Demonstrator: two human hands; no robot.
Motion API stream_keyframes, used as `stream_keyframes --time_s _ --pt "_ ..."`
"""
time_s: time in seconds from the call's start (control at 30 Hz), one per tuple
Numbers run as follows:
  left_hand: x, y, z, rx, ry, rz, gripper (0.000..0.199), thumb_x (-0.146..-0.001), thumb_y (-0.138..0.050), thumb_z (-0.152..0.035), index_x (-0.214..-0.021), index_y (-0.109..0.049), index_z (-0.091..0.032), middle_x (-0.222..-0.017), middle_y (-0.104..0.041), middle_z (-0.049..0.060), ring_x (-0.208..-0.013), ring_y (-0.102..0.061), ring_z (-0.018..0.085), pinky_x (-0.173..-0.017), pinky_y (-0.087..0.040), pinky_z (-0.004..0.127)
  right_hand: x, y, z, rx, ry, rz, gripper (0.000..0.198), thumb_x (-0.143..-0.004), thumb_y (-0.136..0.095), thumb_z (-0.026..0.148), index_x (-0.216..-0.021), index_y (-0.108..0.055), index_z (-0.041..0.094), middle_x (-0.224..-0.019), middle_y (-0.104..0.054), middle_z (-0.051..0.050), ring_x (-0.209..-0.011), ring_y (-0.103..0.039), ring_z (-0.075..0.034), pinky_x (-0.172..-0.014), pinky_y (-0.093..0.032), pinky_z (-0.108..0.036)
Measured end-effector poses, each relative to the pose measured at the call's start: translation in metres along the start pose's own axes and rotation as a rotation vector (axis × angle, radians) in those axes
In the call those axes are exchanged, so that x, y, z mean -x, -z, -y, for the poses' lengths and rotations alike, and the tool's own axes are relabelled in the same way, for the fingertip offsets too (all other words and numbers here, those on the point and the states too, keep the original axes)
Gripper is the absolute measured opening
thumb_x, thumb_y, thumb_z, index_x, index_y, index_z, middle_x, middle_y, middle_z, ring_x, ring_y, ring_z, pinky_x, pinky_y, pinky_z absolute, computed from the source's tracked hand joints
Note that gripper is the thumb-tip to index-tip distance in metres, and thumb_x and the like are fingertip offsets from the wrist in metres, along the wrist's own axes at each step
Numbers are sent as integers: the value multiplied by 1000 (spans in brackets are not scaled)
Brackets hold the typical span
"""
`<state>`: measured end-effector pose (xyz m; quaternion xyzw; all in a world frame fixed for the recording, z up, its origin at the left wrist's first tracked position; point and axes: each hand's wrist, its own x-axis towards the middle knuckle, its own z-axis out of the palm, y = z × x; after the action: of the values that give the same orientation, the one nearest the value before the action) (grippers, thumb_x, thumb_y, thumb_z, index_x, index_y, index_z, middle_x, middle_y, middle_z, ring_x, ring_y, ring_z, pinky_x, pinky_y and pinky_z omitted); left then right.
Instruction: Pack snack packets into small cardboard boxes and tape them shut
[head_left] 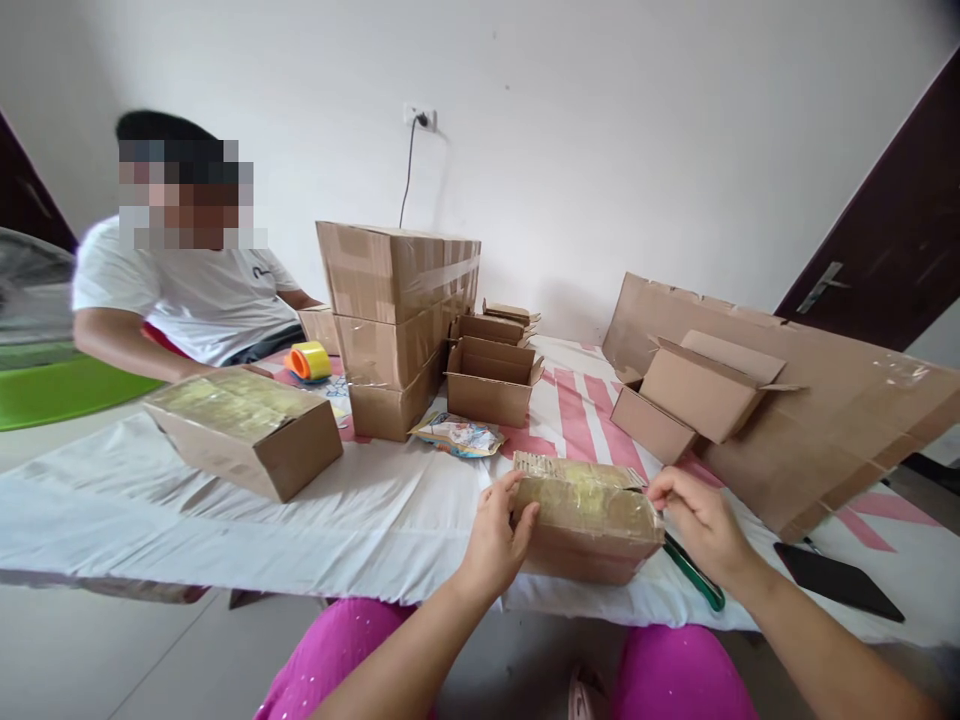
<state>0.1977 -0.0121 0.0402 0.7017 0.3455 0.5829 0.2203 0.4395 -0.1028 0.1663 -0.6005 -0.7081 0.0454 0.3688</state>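
i have the taped carton (592, 530) at the near edge of the cloth-covered desk (405, 525), between both hands and just in front of my knees. my left hand (495, 535) holds its left end, the grip closed round the corner with the thumb on the near face and the fingers up by the top edge. my right hand (697, 525) meets the upper right corner with its grip narrow, fingertips drawn together; from this far off i cannot tell whether they pinch tape, a flap or nothing. the top looks crinkled under yellowish tape, a ragged cardboard edge standing up at its far side.

a green-handled tool (694, 570) lies just right of the carton, partly under my right hand, and a flat black device (840, 580) is farther right. beyond them a big cardboard sheet (817, 420) leans, open boxes (701, 385) in front of it. a shiny packet (459, 436) lies by the tall stack of boxes (375, 290). to the left sits another sealed box (255, 430) (a co-worker (187, 300) in a white shirt is beside it), near a yellow-orange tape roll (318, 354).
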Motion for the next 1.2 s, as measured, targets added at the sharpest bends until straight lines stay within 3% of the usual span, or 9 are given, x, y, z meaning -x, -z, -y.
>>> stream_keyframes --time_s 0.17,0.3,0.53,0.87,1.03,1.2 --pt "-1 1 1 -30 -60 14 37 -89 -55 -25 -126 -50 -22 -114 -63 10 -100 -62 23 -84 -53 40 -4 -21 10 94 194 67 24 -87 -39 14 -93 -60 23 -97 -64 -6 -92 -62 -20 -82 -48 -33" --pt "-1 3 2 -28 -56 26 39 -89 -54 -25 -128 -48 -22 -112 -63 11 -101 -62 23 -84 -53 39 -9 -30 7 104 140 38 22 -92 -39 18 -98 -60 23 -99 -66 -6 -96 -63 -20 -85 -50 -34" --pt "0 3 0 -45 -59 41 43 -90 -54 -24 -132 -44 -22 -111 -62 11 -93 -62 21 -79 -53 36 -11 -41 12 188 128 132 29 -90 -46 18 -115 -61 24 -114 -61 -7 -101 -63 -20 -89 -51 -36" --pt "-1 4 -1 -92 -73 69 40 -91 -52 -24 -130 -45 -22 -108 -64 9 -88 -61 20 -78 -53 35 -28 -51 19 288 168 161 16 -89 -50 13 -88 -63 22 -92 -65 -2 -84 -64 -18 -79 -51 -33" --pt "-1 4 -1 -93 -67 71 40 -91 -52 -24 -130 -45 -22 -103 -63 8 -86 -61 19 -77 -53 34 -33 -52 21 269 145 170 19 -88 -53 13 -101 -62 23 -101 -65 -3 -88 -63 -19 -81 -49 -34" --pt "-1 5 -3 -87 -52 81 40 -91 -52 -26 -130 -46 -22 -106 -63 9 -87 -61 19 -79 -53 35 -39 -52 25 307 149 222 13 -87 -53 11 -85 -60 22 -87 -63 -1 -78 -61 -17 -74 -47 -31"
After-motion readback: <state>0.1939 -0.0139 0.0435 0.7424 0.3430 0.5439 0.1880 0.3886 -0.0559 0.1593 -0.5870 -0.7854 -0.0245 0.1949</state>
